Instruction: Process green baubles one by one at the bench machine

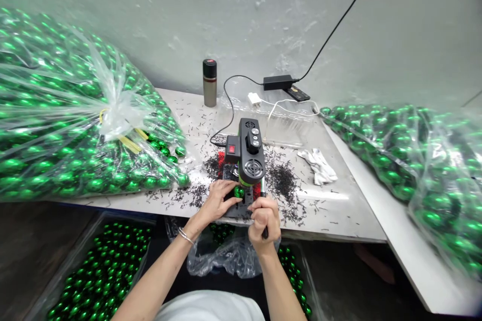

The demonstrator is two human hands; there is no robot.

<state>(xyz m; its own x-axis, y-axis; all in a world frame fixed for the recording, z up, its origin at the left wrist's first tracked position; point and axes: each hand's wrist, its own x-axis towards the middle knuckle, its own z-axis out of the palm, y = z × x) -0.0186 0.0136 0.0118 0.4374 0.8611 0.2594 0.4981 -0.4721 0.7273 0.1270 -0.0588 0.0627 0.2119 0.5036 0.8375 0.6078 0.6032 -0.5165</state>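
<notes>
A black bench machine [253, 148] with round vents, knobs and a red switch stands at the table's front. Under its head sits a shiny green ball [239, 191]. My left hand [220, 199] holds this ball between thumb and fingers. Just right of the machine's base, my right hand [264, 218] is closed around a black lever handle [265, 233], which shows below the fist. Small black pieces [282, 180] lie scattered on both sides of the machine, and red material [256, 191] shows beside its base.
Clear bags of green balls lie left [75, 150] and right [391, 145]. Behind the machine are a bottle [210, 85], a power adapter [277, 82] with cables and a clear plastic tray. White gloves [319, 166] rest to its right. Ball containers stand below the table [361, 210].
</notes>
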